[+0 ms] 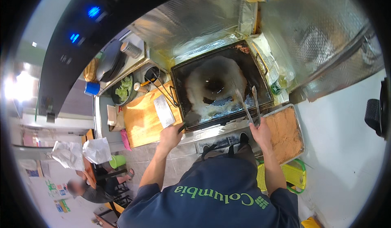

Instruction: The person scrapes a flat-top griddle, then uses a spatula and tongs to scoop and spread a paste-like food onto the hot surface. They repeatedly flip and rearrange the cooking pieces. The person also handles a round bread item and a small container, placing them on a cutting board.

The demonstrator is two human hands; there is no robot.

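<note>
Setting: cramped cooking stall, crinkled silver foil lining on the walls, grey tiled floor below.
Cooking surface: black square flat griddle, greasy, with a pale ring of residue around a dark centre.
Right hand: fingers closed around the handles of long metal tongs; tips slightly apart over the right part of the griddle, gripping nothing visible.
Left hand: fingers curled around the handle of a dark flat spatula; blade resting at the front left edge of the griddle.
Left of griddle: orange wooden cutting board with a steel rectangular cleaver lying on it.
Beyond the board: dark round bowl of green leaves, blue cup near it.
Right of griddle: shallow metal tray of brown crumbs, just beside the right wrist.
Below tray: yellow plastic basket with green rim.
Far lower left: another person, seated, well apart.
</note>
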